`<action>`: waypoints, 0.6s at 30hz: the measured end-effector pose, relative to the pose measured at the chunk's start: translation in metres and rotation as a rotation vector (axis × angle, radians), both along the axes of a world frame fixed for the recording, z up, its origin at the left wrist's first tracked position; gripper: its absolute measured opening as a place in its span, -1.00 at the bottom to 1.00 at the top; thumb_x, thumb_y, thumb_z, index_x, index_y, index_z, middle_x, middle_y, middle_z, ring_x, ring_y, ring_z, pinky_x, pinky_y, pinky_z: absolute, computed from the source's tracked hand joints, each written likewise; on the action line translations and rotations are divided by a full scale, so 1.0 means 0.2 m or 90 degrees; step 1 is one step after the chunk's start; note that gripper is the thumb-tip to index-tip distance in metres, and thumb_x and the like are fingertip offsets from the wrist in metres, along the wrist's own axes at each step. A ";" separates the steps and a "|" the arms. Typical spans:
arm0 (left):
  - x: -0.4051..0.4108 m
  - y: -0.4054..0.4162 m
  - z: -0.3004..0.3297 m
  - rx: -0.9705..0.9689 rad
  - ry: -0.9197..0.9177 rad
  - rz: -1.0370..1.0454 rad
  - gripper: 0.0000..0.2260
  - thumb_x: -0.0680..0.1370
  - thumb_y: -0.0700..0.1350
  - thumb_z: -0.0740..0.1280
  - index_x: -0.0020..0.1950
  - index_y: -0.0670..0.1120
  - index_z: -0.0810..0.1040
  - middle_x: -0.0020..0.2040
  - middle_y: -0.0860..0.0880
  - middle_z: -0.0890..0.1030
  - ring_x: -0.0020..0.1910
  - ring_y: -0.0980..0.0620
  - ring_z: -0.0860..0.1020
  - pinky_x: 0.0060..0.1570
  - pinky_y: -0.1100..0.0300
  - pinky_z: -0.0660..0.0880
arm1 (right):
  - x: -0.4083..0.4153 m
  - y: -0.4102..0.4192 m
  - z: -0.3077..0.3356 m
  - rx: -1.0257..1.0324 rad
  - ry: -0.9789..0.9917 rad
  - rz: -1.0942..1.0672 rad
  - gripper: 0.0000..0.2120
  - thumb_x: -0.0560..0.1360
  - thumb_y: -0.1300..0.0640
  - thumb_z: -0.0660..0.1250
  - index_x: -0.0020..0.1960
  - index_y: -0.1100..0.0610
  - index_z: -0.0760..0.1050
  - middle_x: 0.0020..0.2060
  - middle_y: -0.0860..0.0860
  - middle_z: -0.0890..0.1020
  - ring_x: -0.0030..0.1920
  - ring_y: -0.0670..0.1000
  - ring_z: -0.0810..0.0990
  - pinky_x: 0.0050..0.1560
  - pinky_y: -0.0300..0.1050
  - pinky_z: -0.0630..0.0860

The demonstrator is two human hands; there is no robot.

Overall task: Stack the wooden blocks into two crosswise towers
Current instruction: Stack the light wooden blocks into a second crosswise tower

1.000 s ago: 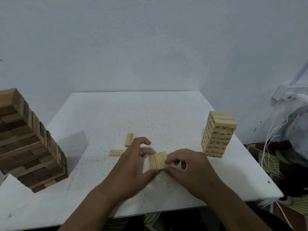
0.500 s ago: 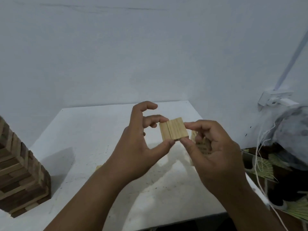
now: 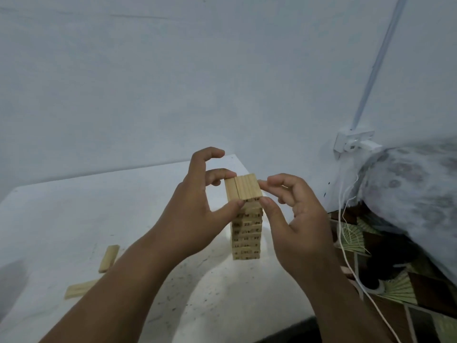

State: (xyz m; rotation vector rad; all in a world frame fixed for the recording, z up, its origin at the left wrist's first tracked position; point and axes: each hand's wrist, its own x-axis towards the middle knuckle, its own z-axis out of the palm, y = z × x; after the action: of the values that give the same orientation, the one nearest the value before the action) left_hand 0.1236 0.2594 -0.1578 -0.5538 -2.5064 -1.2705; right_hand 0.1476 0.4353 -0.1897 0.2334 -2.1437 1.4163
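Blocks in hand: row of pale wooden blocks point(image 3: 243, 187), pressed side by side into a flat layer, held just above the top of the small pale numbered block tower point(image 3: 246, 231).
Left hand point(image 3: 197, 209): grips the row's left side, thumb at the near edge and a finger at the far edge; index finger curled free above.
Right hand point(image 3: 294, 214): pinches the row's right side between thumb and fingertip.
Handling: light, stiff, smooth pieces, I judge; only sideways squeeze keeps them together, so hold at the outer edges and lower level, or a middle piece may slip out.
Tower: stands on the white table point(image 3: 61, 219), narrow and easily toppled by a nudge.
Loose pieces: two pale wooden blocks point(image 3: 108, 258) lie on the table well left of the tower.
Containers: none visible.
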 end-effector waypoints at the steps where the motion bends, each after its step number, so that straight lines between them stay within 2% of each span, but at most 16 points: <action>1: -0.01 0.00 -0.01 -0.004 -0.004 0.000 -0.35 0.45 0.03 0.48 0.31 0.30 0.11 0.17 0.30 0.56 0.21 0.26 0.44 0.15 0.31 0.34 | 0.00 0.01 -0.01 -0.007 -0.017 0.002 -0.75 0.57 0.10 0.35 0.18 -0.16 0.43 0.11 -0.25 0.63 0.23 -0.23 0.52 0.14 -0.31 0.45; 4: -0.03 0.01 -0.03 -0.024 -0.017 0.005 -0.34 0.44 0.05 0.49 0.33 0.30 0.10 0.15 0.31 0.56 0.20 0.28 0.43 0.12 0.34 0.33 | -0.01 0.02 -0.02 -0.007 -0.060 -0.001 -0.76 0.57 0.05 0.34 0.16 -0.23 0.40 0.09 -0.33 0.62 0.21 -0.25 0.49 0.09 -0.28 0.41; 8: -0.05 0.02 -0.03 -0.040 -0.031 0.008 -0.33 0.45 0.03 0.49 0.33 0.31 0.10 0.15 0.30 0.56 0.22 0.25 0.43 0.14 0.29 0.33 | -0.02 0.03 -0.03 -0.003 -0.097 -0.008 -0.78 0.56 0.02 0.35 0.11 -0.24 0.40 0.08 -0.33 0.61 0.16 -0.28 0.46 -0.03 -0.37 0.36; 12: -0.06 0.03 -0.04 -0.052 -0.038 0.013 -0.33 0.45 0.04 0.48 0.34 0.31 0.09 0.16 0.29 0.55 0.22 0.23 0.43 0.17 0.25 0.33 | -0.02 0.04 -0.03 -0.006 -0.109 -0.009 -0.79 0.56 0.04 0.35 0.09 -0.21 0.40 0.07 -0.29 0.62 0.13 -0.24 0.47 -0.04 -0.37 0.35; 18: -0.05 0.04 -0.05 -0.065 -0.041 0.028 -0.32 0.45 0.09 0.47 0.37 0.32 0.09 0.21 0.30 0.51 0.24 0.21 0.42 0.20 0.19 0.33 | -0.03 0.05 -0.04 0.011 -0.125 -0.008 -0.76 0.56 0.01 0.35 0.13 -0.23 0.37 0.05 -0.35 0.61 0.11 -0.24 0.46 -0.07 -0.40 0.33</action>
State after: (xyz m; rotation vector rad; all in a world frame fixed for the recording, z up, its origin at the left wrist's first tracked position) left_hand 0.1126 0.2668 -0.1679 -0.4841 -2.6326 -1.1677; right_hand 0.1419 0.4453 -0.1982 0.0911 -2.3112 1.4665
